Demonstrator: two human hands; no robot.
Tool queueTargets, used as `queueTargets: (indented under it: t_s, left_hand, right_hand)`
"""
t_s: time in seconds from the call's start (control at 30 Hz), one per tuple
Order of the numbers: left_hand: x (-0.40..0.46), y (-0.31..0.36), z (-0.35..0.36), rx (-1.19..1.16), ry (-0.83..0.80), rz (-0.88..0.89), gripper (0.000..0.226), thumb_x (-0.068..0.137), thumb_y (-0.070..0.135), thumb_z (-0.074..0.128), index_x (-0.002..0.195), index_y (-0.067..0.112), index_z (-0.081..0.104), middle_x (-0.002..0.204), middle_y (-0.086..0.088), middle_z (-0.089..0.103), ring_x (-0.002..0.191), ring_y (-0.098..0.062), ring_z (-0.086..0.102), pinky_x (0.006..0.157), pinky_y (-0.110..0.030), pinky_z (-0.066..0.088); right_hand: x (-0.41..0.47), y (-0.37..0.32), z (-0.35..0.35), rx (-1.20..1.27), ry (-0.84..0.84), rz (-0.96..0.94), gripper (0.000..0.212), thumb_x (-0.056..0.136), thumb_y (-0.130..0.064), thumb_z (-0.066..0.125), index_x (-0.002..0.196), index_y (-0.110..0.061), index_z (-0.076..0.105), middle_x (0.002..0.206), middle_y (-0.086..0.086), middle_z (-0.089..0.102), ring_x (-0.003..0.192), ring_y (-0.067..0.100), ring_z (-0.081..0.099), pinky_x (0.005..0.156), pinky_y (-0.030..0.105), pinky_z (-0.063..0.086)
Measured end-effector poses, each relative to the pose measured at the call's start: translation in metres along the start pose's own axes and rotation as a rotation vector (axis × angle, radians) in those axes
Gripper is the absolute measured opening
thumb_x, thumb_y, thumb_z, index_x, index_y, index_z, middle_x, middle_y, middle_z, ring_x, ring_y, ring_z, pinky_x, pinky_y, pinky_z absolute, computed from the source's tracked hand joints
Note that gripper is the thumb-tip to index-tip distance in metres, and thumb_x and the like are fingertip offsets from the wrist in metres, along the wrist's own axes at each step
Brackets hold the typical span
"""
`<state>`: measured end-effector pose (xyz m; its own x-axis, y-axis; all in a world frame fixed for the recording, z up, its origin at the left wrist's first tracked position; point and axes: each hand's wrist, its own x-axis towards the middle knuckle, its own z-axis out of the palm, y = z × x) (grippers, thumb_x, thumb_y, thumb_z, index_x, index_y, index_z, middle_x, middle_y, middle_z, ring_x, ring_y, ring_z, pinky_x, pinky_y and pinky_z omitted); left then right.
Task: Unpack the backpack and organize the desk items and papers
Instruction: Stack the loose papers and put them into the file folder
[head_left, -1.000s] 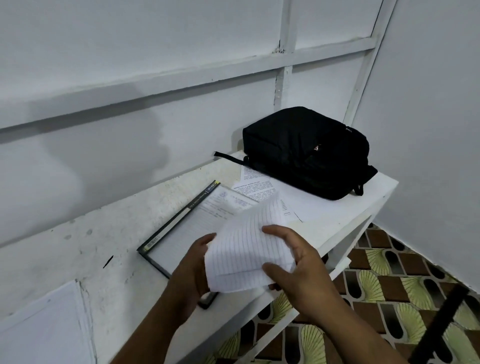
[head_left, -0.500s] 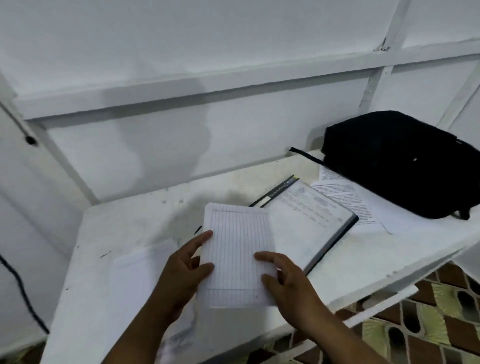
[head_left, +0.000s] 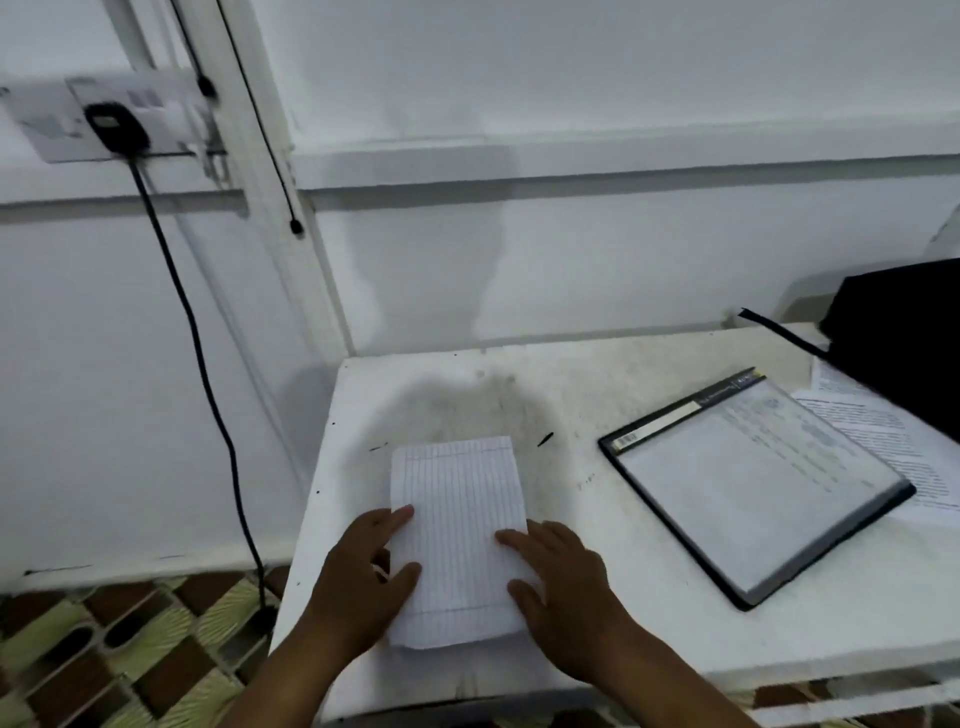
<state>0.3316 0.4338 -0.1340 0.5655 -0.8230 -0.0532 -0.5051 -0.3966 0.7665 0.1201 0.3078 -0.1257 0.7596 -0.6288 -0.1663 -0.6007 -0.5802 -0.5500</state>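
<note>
Two hands of ours rest on a folded sheet of white lined paper lying flat near the front left of the scuffed white desk: our left hand lies on its left edge with fingers fairly straight, our right hand presses its right edge with fingers spread. Well to the right we see a black-framed clear folder holding a printed form, touching some loose printed white pages that run under the black fabric backpack at the desk's back right corner. White panelled walls with raised battens enclose the desk; on the left wall a white socket plate carries a black plug, whose black cable hangs down to the patterned brown and green floor tiles
</note>
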Motion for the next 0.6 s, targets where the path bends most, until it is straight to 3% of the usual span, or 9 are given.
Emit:
queueTargets:
  t_s: [0.1, 0.23, 0.37, 0.47, 0.53, 0.6]
  left_hand:
    - [0.003, -0.013, 0.001, 0.047, -0.004, 0.002, 0.059, 0.081, 0.016, 0.078, 0.136, 0.023, 0.056, 0.127, 0.008, 0.049, 0.077, -0.006, 0.061, 0.073, -0.017, 0.051]
    - [0.003, -0.020, 0.006, 0.071, -0.021, -0.047, 0.054, 0.080, 0.019, 0.078, 0.131, 0.021, 0.059, 0.123, 0.004, 0.048, 0.065, -0.007, 0.059, 0.068, -0.005, 0.042]
    - [0.007, -0.016, 0.011, 0.093, 0.005, -0.019, 0.048, 0.080, 0.021, 0.079, 0.125, 0.021, 0.062, 0.121, -0.001, 0.048, 0.081, -0.011, 0.055, 0.072, -0.011, 0.042]
    - [0.013, 0.001, 0.017, 0.076, 0.043, 0.050, 0.041, 0.082, 0.022, 0.078, 0.120, 0.025, 0.063, 0.121, -0.001, 0.051, 0.089, -0.015, 0.055, 0.082, -0.022, 0.049]
    - [0.018, 0.019, 0.023, 0.065, 0.033, 0.133, 0.035, 0.084, 0.023, 0.077, 0.116, 0.028, 0.064, 0.117, 0.004, 0.052, 0.081, -0.009, 0.055, 0.073, -0.011, 0.046]
    - [0.023, 0.039, 0.033, 0.048, -0.002, 0.218, 0.032, 0.084, 0.022, 0.076, 0.113, 0.029, 0.065, 0.113, 0.009, 0.054, 0.074, -0.008, 0.055, 0.067, -0.008, 0.044]
  right_hand:
    - [0.004, -0.002, 0.010, -0.105, -0.071, 0.076, 0.054, 0.103, -0.042, 0.038, 0.152, -0.045, 0.013, 0.164, -0.012, -0.001, 0.151, 0.017, -0.006, 0.122, 0.042, 0.004]
    - [-0.004, 0.005, 0.018, -0.111, -0.076, 0.068, 0.060, 0.103, -0.045, 0.039, 0.154, -0.043, 0.008, 0.165, -0.006, -0.012, 0.151, 0.017, -0.012, 0.121, 0.039, 0.001]
    - [-0.008, 0.012, 0.019, 0.005, 0.032, 0.061, 0.058, 0.101, -0.050, 0.042, 0.153, -0.040, 0.019, 0.165, -0.009, 0.003, 0.151, 0.015, -0.002, 0.123, 0.036, 0.007]
    - [-0.015, 0.020, 0.015, 0.160, 0.203, 0.038, 0.046, 0.094, -0.062, 0.041, 0.138, -0.050, 0.036, 0.153, -0.018, 0.033, 0.145, 0.005, 0.023, 0.120, 0.032, 0.022]
    - [-0.022, 0.023, 0.006, 0.224, 0.329, 0.040, 0.039, 0.089, -0.070, 0.039, 0.126, -0.054, 0.042, 0.137, -0.029, 0.047, 0.131, -0.010, 0.035, 0.113, 0.021, 0.031]
    - [-0.030, 0.030, -0.007, 0.280, 0.416, 0.075, 0.027, 0.093, -0.058, 0.048, 0.120, -0.056, 0.044, 0.127, -0.037, 0.046, 0.123, -0.019, 0.037, 0.104, 0.006, 0.029]
